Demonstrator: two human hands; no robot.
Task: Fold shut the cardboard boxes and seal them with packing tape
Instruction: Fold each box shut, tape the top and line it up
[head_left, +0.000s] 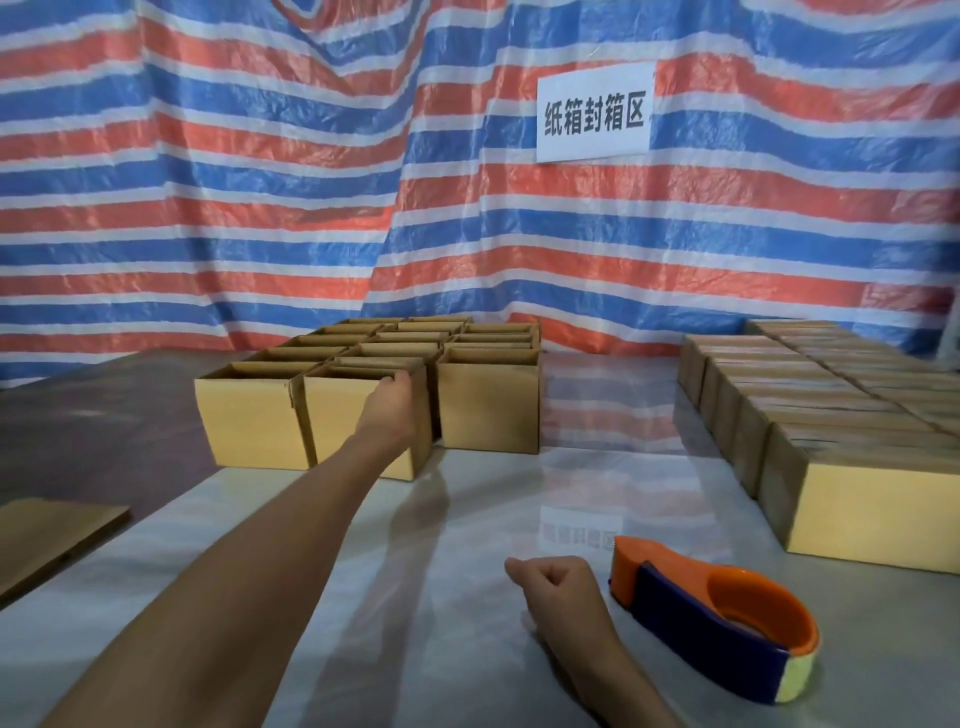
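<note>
Several open cardboard boxes stand in a block at the middle back of the table. My left hand (390, 404) reaches out and grips the near rim of the front open box (343, 423), fingers hooked over its edge. My right hand (558, 582) rests on the table as a closed fist, holding nothing. Just to its right lies the orange and blue tape dispenser (717, 613), apart from the hand. Along the right side stand rows of closed boxes (857, 499).
A flat piece of cardboard (47, 535) lies at the left edge. A striped red, white and blue tarp (260, 182) hangs behind, with a white paper sign (595, 117). The glossy white table (467, 519) shows between the box groups.
</note>
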